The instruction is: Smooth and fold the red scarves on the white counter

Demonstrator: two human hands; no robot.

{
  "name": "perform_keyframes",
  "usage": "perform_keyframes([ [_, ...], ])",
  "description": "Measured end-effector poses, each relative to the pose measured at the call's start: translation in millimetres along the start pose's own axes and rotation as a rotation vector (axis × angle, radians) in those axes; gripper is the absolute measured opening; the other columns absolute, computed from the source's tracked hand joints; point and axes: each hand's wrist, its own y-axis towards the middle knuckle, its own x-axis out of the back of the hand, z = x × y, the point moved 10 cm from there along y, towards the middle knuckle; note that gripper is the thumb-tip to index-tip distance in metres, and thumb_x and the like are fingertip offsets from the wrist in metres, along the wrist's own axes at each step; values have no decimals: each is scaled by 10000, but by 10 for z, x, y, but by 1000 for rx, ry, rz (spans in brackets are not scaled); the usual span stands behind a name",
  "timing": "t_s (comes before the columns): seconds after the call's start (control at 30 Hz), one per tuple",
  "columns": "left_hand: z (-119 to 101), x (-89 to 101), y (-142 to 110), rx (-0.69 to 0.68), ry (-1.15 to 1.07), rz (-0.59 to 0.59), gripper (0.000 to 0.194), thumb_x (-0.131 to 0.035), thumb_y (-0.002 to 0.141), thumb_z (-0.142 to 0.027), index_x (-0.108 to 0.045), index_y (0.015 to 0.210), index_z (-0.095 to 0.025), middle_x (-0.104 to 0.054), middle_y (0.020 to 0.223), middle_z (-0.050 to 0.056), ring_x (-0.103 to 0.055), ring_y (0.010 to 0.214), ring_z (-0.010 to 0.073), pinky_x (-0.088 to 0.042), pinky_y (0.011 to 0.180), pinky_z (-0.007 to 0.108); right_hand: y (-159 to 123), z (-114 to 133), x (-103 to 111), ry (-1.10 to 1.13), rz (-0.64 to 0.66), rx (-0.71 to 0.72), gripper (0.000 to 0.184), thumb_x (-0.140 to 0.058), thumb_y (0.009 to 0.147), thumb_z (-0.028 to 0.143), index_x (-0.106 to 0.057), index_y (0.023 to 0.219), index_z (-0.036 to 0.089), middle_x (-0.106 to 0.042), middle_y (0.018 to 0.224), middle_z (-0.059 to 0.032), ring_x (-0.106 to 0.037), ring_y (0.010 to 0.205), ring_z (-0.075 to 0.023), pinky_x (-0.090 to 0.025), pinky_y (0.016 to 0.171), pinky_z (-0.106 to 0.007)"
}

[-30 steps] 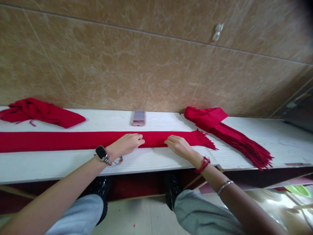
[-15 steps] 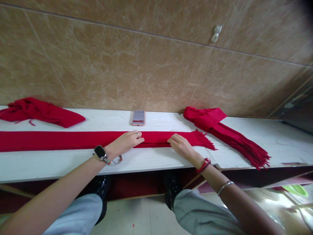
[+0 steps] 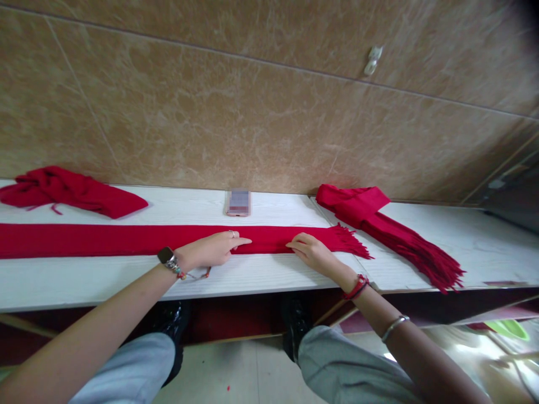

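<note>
A long red scarf (image 3: 126, 240) lies flat along the white surface, with fringe at its right end. My left hand (image 3: 213, 248) rests on its near part, the index finger stretched to the right over the cloth and the other fingers curled at the near edge. Farther right, my right hand (image 3: 312, 252) pinches the scarf close to that same edge, short of the fringe. A stretch of red cloth shows between the hands. Their fingertips partly hide what they grip.
Behind the scarf lie a phone (image 3: 238, 203), a crumpled red scarf (image 3: 76, 192) at left and a loosely folded fringed red scarf (image 3: 391, 230) at right. A brown marbled wall (image 3: 236, 112) rises at the back. The white surface (image 3: 126, 280) ends at a front edge above my legs.
My left hand has shifted slightly left and toward me, its index finger now stretched out. The scarf's near edge between the hands looks flatter. My right hand has hardly moved.
</note>
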Motion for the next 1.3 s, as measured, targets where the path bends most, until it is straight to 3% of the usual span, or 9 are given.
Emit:
perform_keyframes([
  [0.27,1,-45,64,11,25,42,598,-361,706,16,-514,1227,-233,-548,996,37,-541,836,129,-409,767,212,6,-96,2,108,-16,-81,229,-392,886,169,-618,924,171,-599,884,-87,-576,838,-179,-506,755,-329],
  [0.5,-297,-29,85,-133,77,-97,417,-368,794,-25,-485,1176,-144,-519,1215,74,-481,1085,151,-342,906,249,-22,59,-42,-21,26,44,275,-397,869,103,-620,1020,161,-646,1003,-99,-568,975,-201,-476,841,-381],
  [0.6,-369,-29,111,-115,146,-125,371,-368,848,-99,-451,1208,-138,-535,1190,99,-495,1070,191,-377,856,302,33,173,-58,-58,40,71,324,-393,860,83,-598,1100,159,-629,1088,-106,-551,1036,-197,-457,885,-380],
  [0.73,-437,6,154,-85,238,-159,299,-388,857,-121,-527,1122,-118,-567,1080,128,-522,1004,228,-389,833,340,183,341,-154,-59,84,97,347,-403,866,112,-557,1173,164,-589,1176,-106,-524,1089,-189,-428,931,-365],
  [0.9,-500,-17,213,-83,211,-144,282,-406,842,-105,-535,1093,-90,-546,1109,136,-515,998,220,-399,864,319,321,343,-215,-153,139,-6,281,-501,843,214,-600,1093,133,-590,1074,-127,-529,998,-225,-446,854,-377],
  [1.07,-414,31,247,81,210,-143,244,-420,850,-178,-550,1031,-77,-568,1027,155,-532,931,247,-441,804,364,325,306,-232,-195,183,-85,281,-520,831,208,-597,1089,127,-583,989,-117,-526,920,-221,-445,797,-361],
  [1.2,-482,43,242,20,167,-141,250,-403,851,-159,-538,1042,-71,-566,1079,165,-511,998,248,-425,859,368,348,320,-284,-144,212,-92,277,-498,835,175,-588,1089,114,-590,997,-110,-517,944,-213,-438,821,-351],
  [1.3,-449,6,198,56,110,-80,296,-364,875,-187,-507,1112,-83,-530,1186,172,-482,1067,276,-435,844,405,377,268,-304,-118,231,-151,291,-514,832,202,-585,1099,114,-578,1021,-114,-512,973,-210,-434,842,-337],
])
